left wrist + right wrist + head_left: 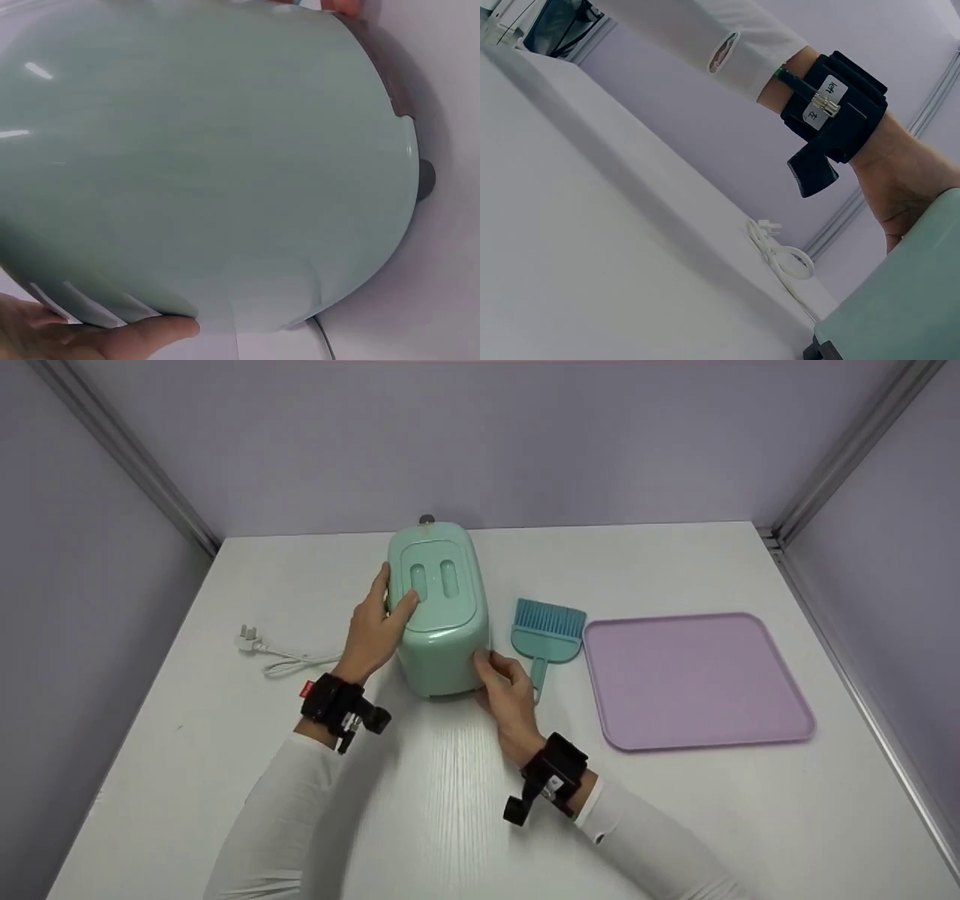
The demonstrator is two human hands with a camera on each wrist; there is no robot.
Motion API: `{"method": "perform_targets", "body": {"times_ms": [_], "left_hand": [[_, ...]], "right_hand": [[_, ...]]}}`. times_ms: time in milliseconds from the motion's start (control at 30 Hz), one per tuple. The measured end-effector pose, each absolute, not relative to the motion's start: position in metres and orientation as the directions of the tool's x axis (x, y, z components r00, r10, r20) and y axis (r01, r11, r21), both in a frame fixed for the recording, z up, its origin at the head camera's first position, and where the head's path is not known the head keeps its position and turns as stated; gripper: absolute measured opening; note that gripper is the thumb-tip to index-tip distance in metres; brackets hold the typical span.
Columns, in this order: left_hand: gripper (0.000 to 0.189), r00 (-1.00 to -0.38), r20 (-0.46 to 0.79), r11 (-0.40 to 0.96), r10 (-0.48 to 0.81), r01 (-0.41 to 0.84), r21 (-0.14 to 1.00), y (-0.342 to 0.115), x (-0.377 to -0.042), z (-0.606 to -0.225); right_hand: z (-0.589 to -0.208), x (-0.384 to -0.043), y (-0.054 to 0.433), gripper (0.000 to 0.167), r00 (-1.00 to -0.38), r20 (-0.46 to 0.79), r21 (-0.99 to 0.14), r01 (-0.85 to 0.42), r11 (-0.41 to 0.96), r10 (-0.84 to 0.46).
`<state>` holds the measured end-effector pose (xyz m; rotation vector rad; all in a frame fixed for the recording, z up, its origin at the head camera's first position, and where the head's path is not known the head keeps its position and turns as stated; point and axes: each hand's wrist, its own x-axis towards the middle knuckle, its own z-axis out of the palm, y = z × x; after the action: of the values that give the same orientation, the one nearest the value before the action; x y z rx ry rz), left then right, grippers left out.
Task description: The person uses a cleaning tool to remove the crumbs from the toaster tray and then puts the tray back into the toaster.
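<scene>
The mint-green toaster (446,664) is on or just above the bench (450,810), left of middle; I cannot tell whether its base sits flat. From the left, a white plug (247,641) and a folded cord (300,662) lie on the bench. Next, the person's left grip (371,634) is clamped on the toaster, thumb over its top, fingers along its left side. The right grip (510,701) is clamped on the near right corner. Right of it are a teal brush (546,645) and, just beside, a lilac tray (705,682). The step in hand looks like steadying or repositioning the toaster; the next move seems to call for an even two-handed hold.
</scene>
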<state>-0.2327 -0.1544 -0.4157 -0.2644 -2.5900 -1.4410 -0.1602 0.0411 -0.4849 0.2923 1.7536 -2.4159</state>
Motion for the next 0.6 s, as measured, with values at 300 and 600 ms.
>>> {"method": "perform_targets", "body": {"times_ms": [300,600], "left_hand": [[0.063,-0.970,0.190,0.391,0.149,0.235,0.890,-0.145,-0.223,-0.389],[0.065,-0.966,0.204,0.419,0.162,0.254,0.871,-0.140,-0.238,-0.417]], "right_hand": [[-0.486,-0.156,0.035,0.060,-0.973,-0.225,-0.921,0.197,-0.336,0.049],[-0.489,-0.149,0.037,0.056,-0.967,-0.226,-0.921,0.173,-0.348,0.117]]}}
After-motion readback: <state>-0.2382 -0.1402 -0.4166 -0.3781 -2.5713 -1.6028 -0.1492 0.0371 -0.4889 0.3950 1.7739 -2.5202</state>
